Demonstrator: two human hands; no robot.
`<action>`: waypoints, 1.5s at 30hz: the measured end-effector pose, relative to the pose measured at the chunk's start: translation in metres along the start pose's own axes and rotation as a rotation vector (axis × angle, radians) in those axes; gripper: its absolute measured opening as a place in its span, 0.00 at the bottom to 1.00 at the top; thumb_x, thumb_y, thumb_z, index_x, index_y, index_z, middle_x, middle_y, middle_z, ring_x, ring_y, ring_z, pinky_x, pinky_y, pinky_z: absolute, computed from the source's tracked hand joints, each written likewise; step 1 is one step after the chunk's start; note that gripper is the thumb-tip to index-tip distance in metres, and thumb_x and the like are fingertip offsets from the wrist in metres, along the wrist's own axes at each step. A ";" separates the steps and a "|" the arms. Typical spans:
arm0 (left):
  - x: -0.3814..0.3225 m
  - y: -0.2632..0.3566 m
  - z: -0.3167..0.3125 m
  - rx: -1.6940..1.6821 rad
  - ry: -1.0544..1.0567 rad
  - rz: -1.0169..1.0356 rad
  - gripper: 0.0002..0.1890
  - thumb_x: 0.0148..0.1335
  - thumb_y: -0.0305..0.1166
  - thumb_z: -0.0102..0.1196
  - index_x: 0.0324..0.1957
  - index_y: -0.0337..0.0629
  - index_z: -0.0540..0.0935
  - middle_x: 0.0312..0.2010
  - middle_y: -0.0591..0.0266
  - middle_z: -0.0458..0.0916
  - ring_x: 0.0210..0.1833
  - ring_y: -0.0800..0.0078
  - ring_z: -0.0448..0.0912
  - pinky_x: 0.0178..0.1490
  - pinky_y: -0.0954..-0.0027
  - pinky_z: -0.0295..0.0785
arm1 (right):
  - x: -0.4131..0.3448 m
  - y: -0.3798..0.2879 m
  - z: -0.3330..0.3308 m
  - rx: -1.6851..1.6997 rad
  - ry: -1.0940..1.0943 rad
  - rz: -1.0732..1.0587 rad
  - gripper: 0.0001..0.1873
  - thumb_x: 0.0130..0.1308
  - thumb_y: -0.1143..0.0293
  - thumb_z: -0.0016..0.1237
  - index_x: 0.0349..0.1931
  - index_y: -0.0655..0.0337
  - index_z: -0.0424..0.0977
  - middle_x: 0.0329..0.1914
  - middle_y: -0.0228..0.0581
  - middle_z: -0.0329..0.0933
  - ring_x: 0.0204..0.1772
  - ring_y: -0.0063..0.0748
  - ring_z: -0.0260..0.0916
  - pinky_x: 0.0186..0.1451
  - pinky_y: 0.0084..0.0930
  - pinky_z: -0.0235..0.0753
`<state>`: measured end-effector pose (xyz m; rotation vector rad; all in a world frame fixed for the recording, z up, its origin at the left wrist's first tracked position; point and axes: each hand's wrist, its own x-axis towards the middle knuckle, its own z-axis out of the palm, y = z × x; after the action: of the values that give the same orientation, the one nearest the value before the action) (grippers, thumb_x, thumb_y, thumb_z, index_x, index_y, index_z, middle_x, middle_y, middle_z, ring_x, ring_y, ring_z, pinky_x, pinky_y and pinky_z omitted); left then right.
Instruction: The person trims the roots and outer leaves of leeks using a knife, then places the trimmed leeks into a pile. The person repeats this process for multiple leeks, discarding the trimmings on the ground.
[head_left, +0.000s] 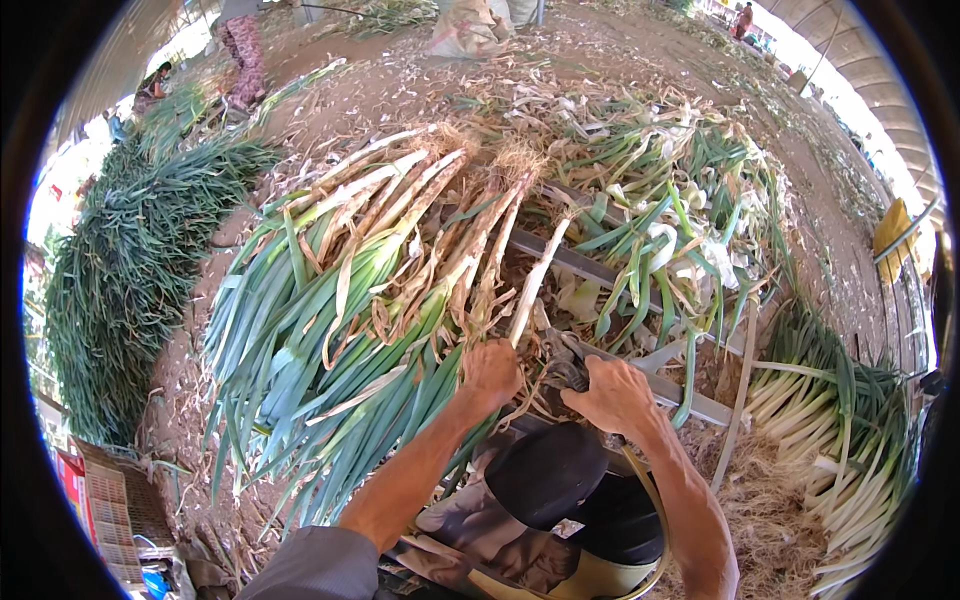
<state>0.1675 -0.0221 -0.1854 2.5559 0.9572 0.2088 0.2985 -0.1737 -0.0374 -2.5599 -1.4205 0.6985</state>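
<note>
My left hand (491, 371) is closed around the stalk of a large green onion (541, 277), whose white shaft points up and away with its root end at the top. Just to the right, my right hand (609, 390) grips a dark handle-like tool (574, 371); its exact kind cannot be told. To the left of my hands lies a heap of untrimmed green onions (360, 285) with brown outer skins, roots pointing away and green leaves towards me. Metal bars (577, 262) run beneath the onions and past my hands.
Stripped leaves and skins (675, 217) pile at the back right. Cleaned green onions (832, 427) lie at the far right, near cut roots (742, 502). A big leafy heap (135, 285) stands left, above a plastic crate (112, 510). Another person (244, 52) stands at the back left.
</note>
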 end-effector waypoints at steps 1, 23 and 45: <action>0.000 0.003 -0.003 -0.002 -0.015 -0.014 0.13 0.50 0.29 0.61 0.36 0.30 0.82 0.32 0.39 0.85 0.36 0.44 0.85 0.44 0.49 0.79 | 0.003 0.001 0.001 0.012 0.007 -0.008 0.28 0.56 0.53 0.56 0.38 0.77 0.76 0.36 0.72 0.80 0.46 0.68 0.80 0.53 0.50 0.79; 0.015 -0.028 -0.011 -0.386 -0.092 -0.251 0.16 0.52 0.35 0.60 0.37 0.30 0.83 0.33 0.38 0.85 0.37 0.42 0.85 0.46 0.50 0.80 | 0.076 0.001 -0.013 0.133 0.184 0.003 0.26 0.53 0.54 0.58 0.36 0.76 0.77 0.31 0.64 0.80 0.36 0.58 0.80 0.45 0.48 0.79; -0.030 -0.028 -0.025 -0.024 0.323 0.111 0.26 0.56 0.31 0.65 0.57 0.39 0.75 0.49 0.48 0.77 0.56 0.48 0.73 0.59 0.49 0.70 | -0.067 0.004 -0.028 0.171 -0.071 -0.182 0.27 0.54 0.50 0.61 0.33 0.72 0.73 0.27 0.62 0.78 0.36 0.64 0.77 0.43 0.50 0.76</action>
<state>0.1213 -0.0149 -0.1741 2.6031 0.9142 0.6774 0.2843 -0.2282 0.0086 -2.2659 -1.5194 0.8477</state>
